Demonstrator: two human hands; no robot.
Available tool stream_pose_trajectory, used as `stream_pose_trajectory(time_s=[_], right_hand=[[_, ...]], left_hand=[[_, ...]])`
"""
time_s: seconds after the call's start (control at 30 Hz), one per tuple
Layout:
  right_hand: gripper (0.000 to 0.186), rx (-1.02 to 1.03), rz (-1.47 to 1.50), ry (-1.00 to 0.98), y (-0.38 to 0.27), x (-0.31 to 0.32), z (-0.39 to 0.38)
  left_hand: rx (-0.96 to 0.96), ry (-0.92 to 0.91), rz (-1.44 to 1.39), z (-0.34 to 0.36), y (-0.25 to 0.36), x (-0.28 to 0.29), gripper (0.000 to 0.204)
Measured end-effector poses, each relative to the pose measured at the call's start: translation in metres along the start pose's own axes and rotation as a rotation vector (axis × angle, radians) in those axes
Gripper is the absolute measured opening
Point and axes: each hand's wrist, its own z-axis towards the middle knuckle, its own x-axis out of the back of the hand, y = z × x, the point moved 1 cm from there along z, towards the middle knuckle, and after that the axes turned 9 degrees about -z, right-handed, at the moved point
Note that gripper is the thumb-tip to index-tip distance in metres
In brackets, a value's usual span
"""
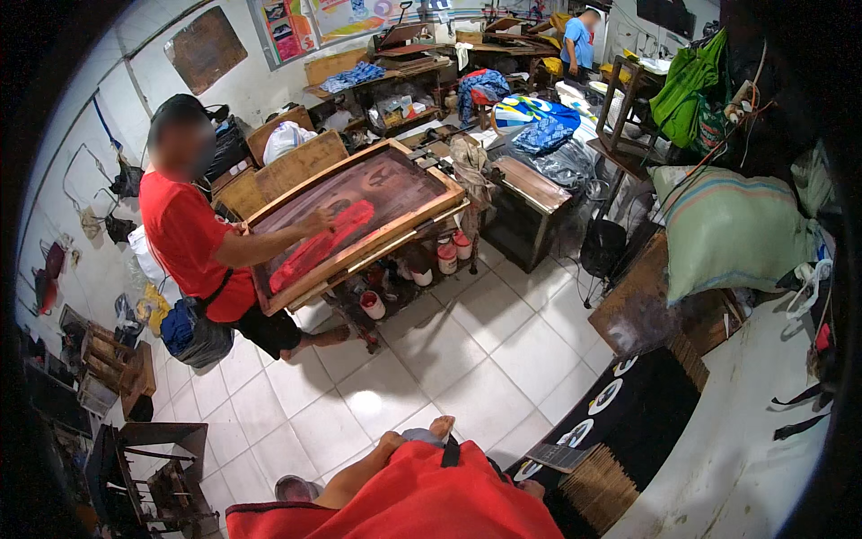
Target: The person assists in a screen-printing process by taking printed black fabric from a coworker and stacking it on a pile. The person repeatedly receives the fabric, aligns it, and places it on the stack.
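Note:
In front of my red shirt, my left hand is closed at a small piece of grey cloth. Fingertips of what looks like my right hand show at the cloth's other side; the shirt hides most of that hand. To my right lies a long black fabric with a row of white round prints. A thin grey board rests across its near part. Ahead on the left, a person in red reaches over a wood-framed printing screen smeared with red ink.
Paint tubs stand under the screen's table. A small bench and a stuffed pale green sack are to the right. White floor tiles lie between me and the table. Another person in blue stands far back.

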Motion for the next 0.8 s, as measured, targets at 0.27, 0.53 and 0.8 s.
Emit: stream_pose_trajectory(time_s=[0.27, 0.53, 0.8], right_hand=[[0.023, -0.022, 0.06, -0.035, -0.018, -0.026, -0.018], [0.019, 0.025, 0.023, 0.017, -0.022, -0.022, -0.011], [0.025, -0.445, 0.976, -0.107, -0.072, 0.06, -0.007]], left_hand=[[0.092, 0.03, -0.16, 0.014, -0.004, 0.011, 0.034], [-0.252, -0.027, 0.203, 0.06, -0.034, 0.007, 0.025], [-0.051, 0.026, -0.054, 0.017, -0.041, 0.03, 0.037]])
